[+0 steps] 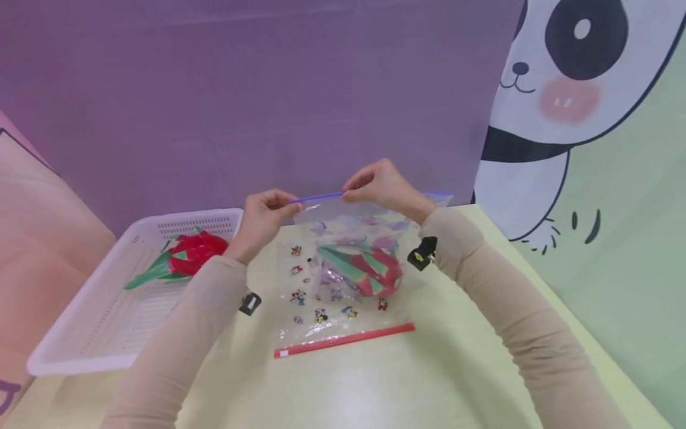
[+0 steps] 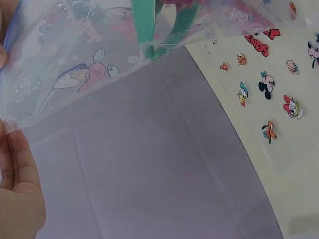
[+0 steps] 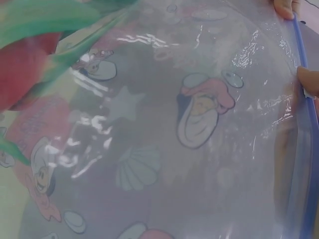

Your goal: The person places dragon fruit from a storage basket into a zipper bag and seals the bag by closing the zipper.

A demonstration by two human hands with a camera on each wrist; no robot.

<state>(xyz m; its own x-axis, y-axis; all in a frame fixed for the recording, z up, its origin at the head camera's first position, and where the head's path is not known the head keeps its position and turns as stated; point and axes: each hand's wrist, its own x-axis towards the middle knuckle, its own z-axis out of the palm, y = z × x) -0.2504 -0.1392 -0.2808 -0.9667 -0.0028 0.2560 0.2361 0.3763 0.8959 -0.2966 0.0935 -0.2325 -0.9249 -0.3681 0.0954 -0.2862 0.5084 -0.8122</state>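
A clear printed zip bag (image 1: 351,217) with a blue-purple zip strip is held up by its top edge. Inside lies a red thing with pointed green leaves (image 1: 364,268), like a dragon fruit. My left hand (image 1: 265,217) pinches the left end of the strip between thumb and fingers. Farther right along it, my right hand (image 1: 383,186) pinches the strip with thumb and forefinger. In the right wrist view, a small pale slider (image 3: 309,94) shows at a fingertip on the strip (image 3: 302,45). The left wrist view shows the bag's lower print and green leaf tips (image 2: 144,22).
Beneath the held bag, another clear bag (image 1: 300,310) with cartoon prints and a red zip strip (image 1: 348,340) lies flat on the table (image 1: 354,393). A white basket (image 1: 80,322) at the left holds a similar red and green thing (image 1: 195,253). A purple backdrop (image 1: 268,107) stands behind.
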